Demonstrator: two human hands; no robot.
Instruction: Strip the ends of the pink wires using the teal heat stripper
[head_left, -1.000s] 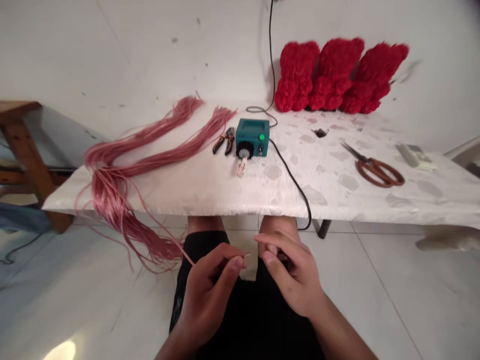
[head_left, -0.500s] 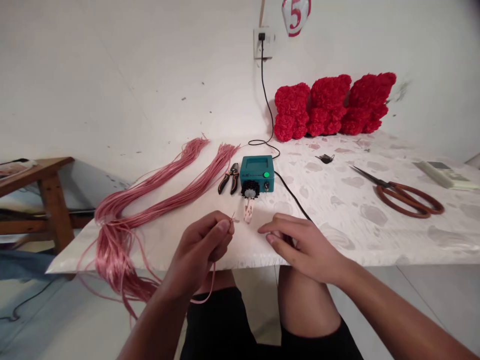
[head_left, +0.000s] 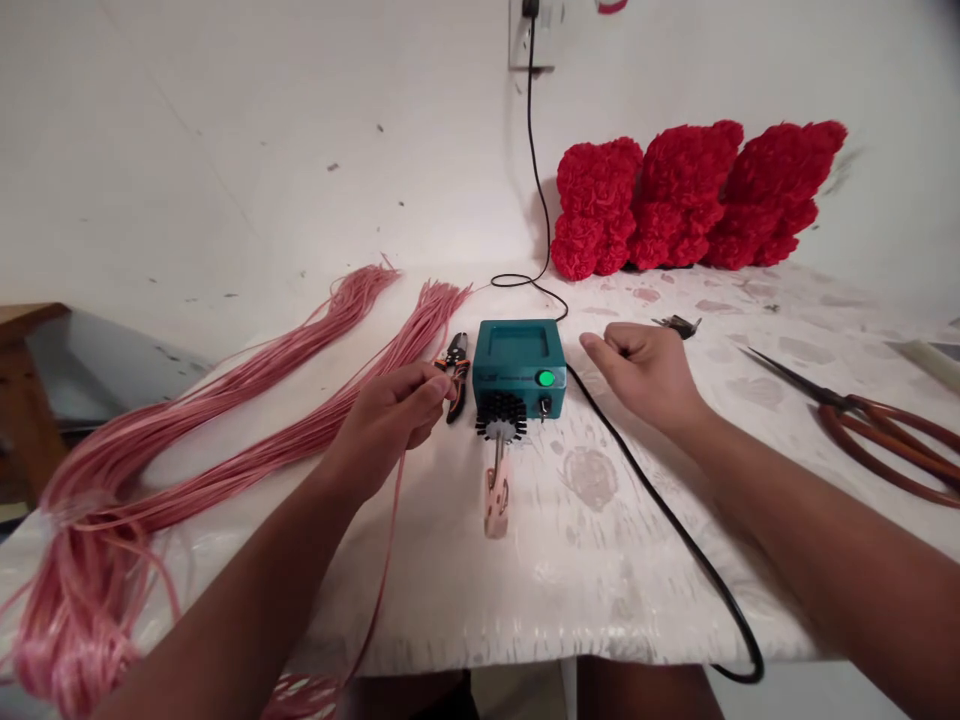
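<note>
My left hand [head_left: 394, 418] pinches the end of a single pink strand [head_left: 382, 580], which trails down over the table's front edge. The hand hovers just left of a small teal box [head_left: 519, 362] with a green light, a black toothed wheel [head_left: 501, 416] and a pink piece [head_left: 496, 500] sticking out toward me. My right hand [head_left: 646, 373] floats to the right of the box with its fingers loosely curled and nothing visible in them. Black-and-orange pliers [head_left: 454, 375] lie beside my left fingertips.
Two long bundles of pink strands [head_left: 247, 420] cross the left of the white table [head_left: 615, 560] and hang off its edge. A black cable [head_left: 652, 490] runs from the box. Large scissors [head_left: 870, 425] lie at the right. Red fluffy shapes [head_left: 690, 195] lean on the wall.
Both hands rose from my lap to above the table and reached forward to either side of the teal box. The left kept the pink strand. The view moved closer to the table.
</note>
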